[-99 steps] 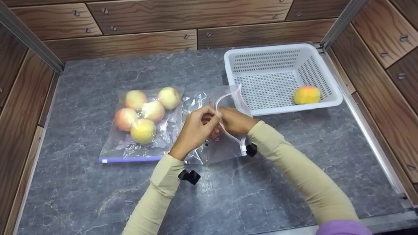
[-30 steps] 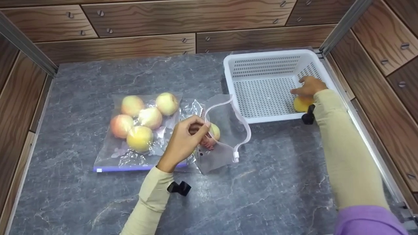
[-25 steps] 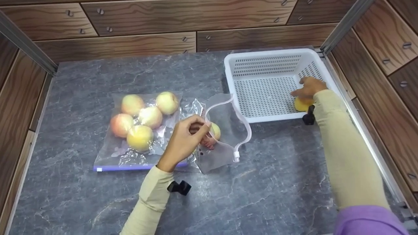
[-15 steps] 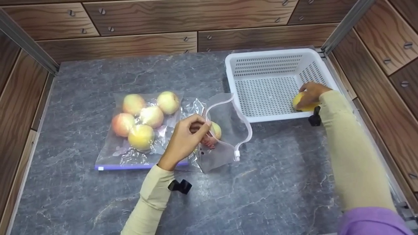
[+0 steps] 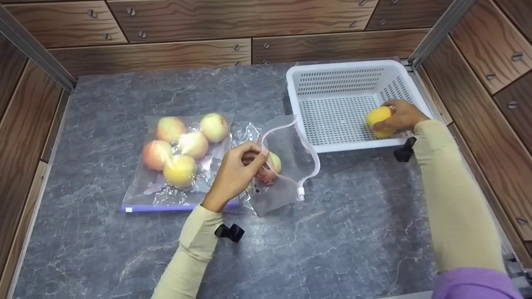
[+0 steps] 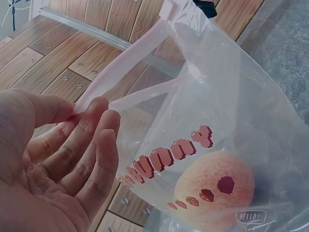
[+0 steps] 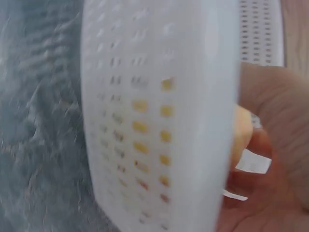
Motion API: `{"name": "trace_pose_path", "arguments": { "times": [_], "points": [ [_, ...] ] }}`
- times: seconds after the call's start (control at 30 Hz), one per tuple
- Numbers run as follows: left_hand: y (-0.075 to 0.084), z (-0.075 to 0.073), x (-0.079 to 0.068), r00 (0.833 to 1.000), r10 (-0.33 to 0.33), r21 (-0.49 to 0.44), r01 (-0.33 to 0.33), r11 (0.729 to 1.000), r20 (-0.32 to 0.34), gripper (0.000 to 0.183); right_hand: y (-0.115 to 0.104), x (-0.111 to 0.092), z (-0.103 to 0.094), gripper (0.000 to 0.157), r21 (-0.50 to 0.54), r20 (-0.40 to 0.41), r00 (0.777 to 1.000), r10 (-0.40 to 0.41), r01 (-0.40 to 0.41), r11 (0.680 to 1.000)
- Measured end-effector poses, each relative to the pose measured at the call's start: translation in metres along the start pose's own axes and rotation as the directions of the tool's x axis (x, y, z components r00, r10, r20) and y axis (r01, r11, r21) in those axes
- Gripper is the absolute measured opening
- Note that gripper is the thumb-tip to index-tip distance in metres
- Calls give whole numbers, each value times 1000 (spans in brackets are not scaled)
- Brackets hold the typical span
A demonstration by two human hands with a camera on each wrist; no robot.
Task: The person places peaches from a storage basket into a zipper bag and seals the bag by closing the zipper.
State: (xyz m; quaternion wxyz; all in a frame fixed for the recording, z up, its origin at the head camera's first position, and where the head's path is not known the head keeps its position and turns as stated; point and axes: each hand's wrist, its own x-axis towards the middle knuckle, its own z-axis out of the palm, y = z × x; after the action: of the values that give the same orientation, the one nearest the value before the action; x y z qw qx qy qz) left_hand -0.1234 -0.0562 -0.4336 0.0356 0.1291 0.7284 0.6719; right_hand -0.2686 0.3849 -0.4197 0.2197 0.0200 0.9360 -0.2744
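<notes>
Setting: grey marbled surface (image 5: 324, 232) walled by wood-grain panels with metal rails at the corners.
Basket: white perforated basket (image 5: 341, 68) sits at the far right corner of the surface, its near rim just beyond the open bag.
Right hand: right hand (image 5: 401, 117) reaches into the basket near its right wall, fingers (image 5: 384, 124) curled round a yellow fruit (image 5: 377, 118) (the right wrist view is blurred, showing only the basket wall (image 7: 149, 116) with yellow through the holes and the fruit (image 7: 241, 133) against the palm).
Left hand: left hand (image 5: 235, 174) is near the middle of the surface; thumb and fingers (image 6: 99, 123) pinch the pale pink zip strip (image 6: 130, 58) of the open bag (image 5: 286, 162), holding its mouth up and wide.
Open bag: clear plastic with pink printed letters (image 6: 166, 154); one fruit inside (image 6: 215, 191), resting at the bottom, also seen beside the left hand in the head view (image 5: 273, 162). Its white slider (image 5: 299, 192) hangs at the near end of the strip.
Second bag: closed bag (image 5: 166, 193) with a purple zip edge lies flat toward the left of the surface, touching the open bag, and holds five fruits (image 5: 180, 170).
Sleeves: both arms wear beige sleeves (image 5: 453, 199), each with a small black clip at the wrist (image 5: 229, 231).
</notes>
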Motion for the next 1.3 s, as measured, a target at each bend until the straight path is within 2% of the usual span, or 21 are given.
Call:
{"name": "trace_pose_path", "arguments": {
  "times": [0.07, 0.13, 0.2, 0.27, 0.33, 0.43, 0.5, 0.57, 0.63, 0.77, 0.83, 0.9, 1.0, 1.07, 1.17, 1.2, 1.3],
  "points": [
    [0, 0, 0, 1000, 3, 8, -3, 1000, -10, 12, -7, -1, 1, 84, 135, -29, 1000, -5, 9, 991],
    [-1, 0, 0, 1000, 4, 2, -4, 1000, -23, 11, -16, -3, 3, 84, 254, -66, 998, -11, 28, 967],
    [-2, 0, 0, 999, 3, -10, -3, 1000, -35, 10, -27, -5, 5, 80, 358, -104, 994, -36, 71, 931],
    [-3, 0, -1, 999, -2, -27, 0, 1000, -42, 10, -38, -7, 10, 76, 472, -130, 989, -67, 121, 873],
    [-4, 1, -2, 999, -7, -35, 5, 999, -44, 11, -47, -11, 16, 70, 599, -147, 984, -105, 173, 782],
    [-5, 2, -3, 999, -13, -26, 12, 1000, -42, 12, -60, -16, 27, 64, 777, -156, 974, -163, 223, 589],
    [-5, 3, -3, 999, -15, -20, 14, 1000, -43, 12, -67, -21, 34, 60, 851, -159, 964, -213, 243, 466],
    [-5, 4, -4, 999, -16, -14, 15, 1000, -46, 13, -75, -27, 42, 57, 896, -151, 951, -270, 247, 369],
    [-5, 4, -4, 999, -14, -19, 13, 1000, -49, 12, -84, -34, 50, 56, 920, -139, 931, -338, 247, 304],
    [-4, 5, -4, 999, -7, -20, 7, 1000, -50, 12, -102, -50, 64, 59, 943, -106, 884, -455, 235, 236],
    [-4, 6, -3, 999, -2, -15, 1, 1000, -53, 12, -110, -56, 72, 61, 949, -84, 854, -513, 225, 219],
    [-3, 7, -3, 998, 3, -7, -4, 1000, -55, 13, -117, -63, 80, 63, 954, -56, 829, -556, 208, 215],
    [-3, 9, -2, 998, 9, -10, -10, 1000, -56, 13, -124, -69, 91, 64, 951, -11, 779, -626, 201, 233],
    [-2, 10, -2, 999, 11, -18, -12, 1000, -53, 13, -127, -71, 97, 65, 943, 19, 750, -661, 207, 261],
    [-1, 12, -1, 999, 12, -29, -14, 1000, -49, 12, -129, -72, 106, 67, 917, 60, 709, -703, 239, 320],
    [0, 13, -1, 999, 13, -30, -14, 999, -48, 12, -130, -72, 109, 68, 907, 76, 704, -706, 246, 343],
    [1, 15, -1, 999, 15, -33, -16, 999, -37, 13, -130, -74, 114, 71, 864, 124, 712, -691, 266, 428]
  ]
}}
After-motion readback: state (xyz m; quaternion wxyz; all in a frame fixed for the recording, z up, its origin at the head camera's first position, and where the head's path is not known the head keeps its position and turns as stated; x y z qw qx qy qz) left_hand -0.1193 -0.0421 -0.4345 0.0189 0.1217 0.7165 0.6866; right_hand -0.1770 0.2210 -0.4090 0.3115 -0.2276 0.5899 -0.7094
